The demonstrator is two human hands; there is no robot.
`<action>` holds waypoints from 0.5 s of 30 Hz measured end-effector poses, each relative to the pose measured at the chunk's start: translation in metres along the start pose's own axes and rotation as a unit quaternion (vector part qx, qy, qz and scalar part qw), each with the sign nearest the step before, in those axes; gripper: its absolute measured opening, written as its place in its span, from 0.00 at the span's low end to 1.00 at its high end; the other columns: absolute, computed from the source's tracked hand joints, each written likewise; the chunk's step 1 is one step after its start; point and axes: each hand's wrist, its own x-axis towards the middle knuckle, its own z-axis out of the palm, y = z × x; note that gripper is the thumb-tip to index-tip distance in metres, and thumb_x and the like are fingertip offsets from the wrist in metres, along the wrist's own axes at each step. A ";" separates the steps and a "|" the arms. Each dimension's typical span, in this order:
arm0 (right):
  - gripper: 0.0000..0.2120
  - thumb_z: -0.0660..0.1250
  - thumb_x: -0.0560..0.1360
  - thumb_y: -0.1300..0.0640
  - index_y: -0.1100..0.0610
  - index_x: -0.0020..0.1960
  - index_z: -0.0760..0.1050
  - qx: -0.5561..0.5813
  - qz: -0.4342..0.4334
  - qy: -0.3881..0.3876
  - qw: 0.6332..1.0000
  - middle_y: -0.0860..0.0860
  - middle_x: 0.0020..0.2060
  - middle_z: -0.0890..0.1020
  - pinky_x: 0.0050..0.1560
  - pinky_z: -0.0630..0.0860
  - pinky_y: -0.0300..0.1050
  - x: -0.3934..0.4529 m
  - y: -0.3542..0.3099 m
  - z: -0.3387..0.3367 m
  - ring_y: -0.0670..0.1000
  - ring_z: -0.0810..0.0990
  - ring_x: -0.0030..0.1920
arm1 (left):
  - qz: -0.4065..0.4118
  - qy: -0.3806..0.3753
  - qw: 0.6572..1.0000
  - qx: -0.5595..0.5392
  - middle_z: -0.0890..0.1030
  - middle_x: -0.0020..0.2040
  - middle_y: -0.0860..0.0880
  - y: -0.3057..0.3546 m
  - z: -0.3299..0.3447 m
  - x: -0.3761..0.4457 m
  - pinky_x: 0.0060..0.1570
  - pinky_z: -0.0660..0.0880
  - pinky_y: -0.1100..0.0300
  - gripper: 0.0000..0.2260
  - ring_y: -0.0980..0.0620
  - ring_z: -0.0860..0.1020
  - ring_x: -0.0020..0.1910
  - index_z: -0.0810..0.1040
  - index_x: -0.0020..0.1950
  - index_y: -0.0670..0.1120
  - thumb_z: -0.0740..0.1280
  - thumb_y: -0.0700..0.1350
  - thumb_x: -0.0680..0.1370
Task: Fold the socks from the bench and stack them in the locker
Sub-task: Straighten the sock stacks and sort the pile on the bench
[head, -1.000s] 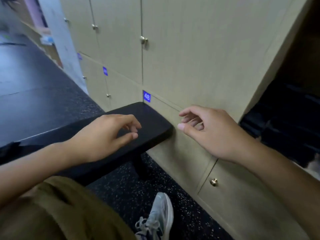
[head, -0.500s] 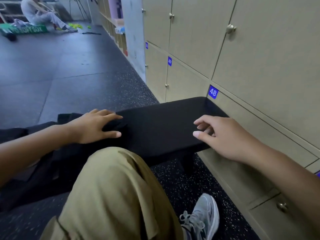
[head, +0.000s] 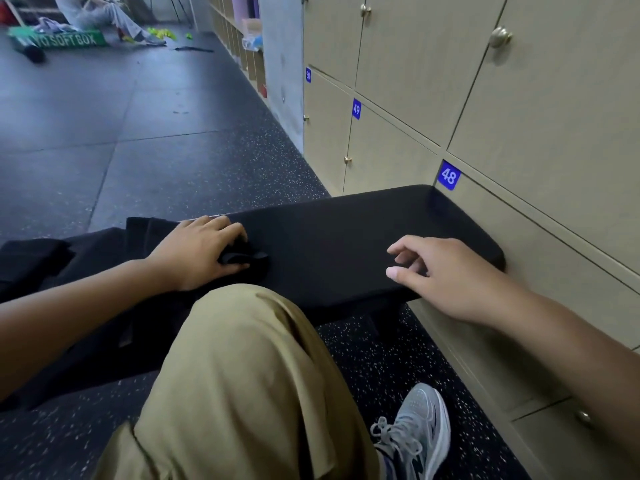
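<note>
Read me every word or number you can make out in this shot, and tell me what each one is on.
"48": blue tag on the locker front just above the bench's far end.
"49": blue tag on the next locker along.
"50": blue tag further down the row; small, but readable.
"SOFT BOX": green box on the floor far left; the letters before it are blurred, perhaps "VO".

The left hand (head: pixel 199 251) covers most of the black sock (head: pixel 244 258) in its grip; only a bunched end shows past the fingertips. Behind that grip, black cloth (head: pixel 69 271) runs off the frame's left edge, blending with the black bench (head: pixel 346 237). Both forearms are cropped.
</note>
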 end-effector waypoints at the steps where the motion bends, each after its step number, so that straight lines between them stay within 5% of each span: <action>1: 0.16 0.66 0.79 0.42 0.44 0.65 0.75 -0.001 0.001 -0.002 1.000 0.39 0.53 0.79 0.55 0.79 0.47 0.000 0.000 0.000 0.41 0.79 0.49 | 0.010 0.015 1.000 -0.005 0.78 0.52 0.54 0.000 0.001 0.000 0.50 0.69 0.55 0.18 0.47 0.77 0.54 0.75 0.57 0.54 0.69 0.64 0.75; 7: 0.16 0.66 0.79 0.43 0.44 0.65 0.75 0.004 0.006 -0.004 1.000 0.39 0.52 0.79 0.54 0.78 0.45 -0.003 0.001 -0.002 0.41 0.79 0.48 | 0.004 0.049 0.994 -0.093 0.71 0.39 0.54 -0.001 -0.002 0.012 0.39 0.67 0.54 0.13 0.47 0.74 0.39 0.74 0.47 0.46 0.67 0.56 0.79; 15: 0.14 0.66 0.79 0.43 0.44 0.63 0.76 0.020 0.010 0.010 1.000 0.40 0.51 0.80 0.51 0.77 0.41 -0.006 0.004 -0.009 0.40 0.79 0.46 | -0.049 0.145 0.983 -0.100 0.75 0.38 0.47 0.008 -0.028 0.036 0.38 0.66 0.50 0.14 0.38 0.77 0.41 0.70 0.42 0.45 0.65 0.51 0.82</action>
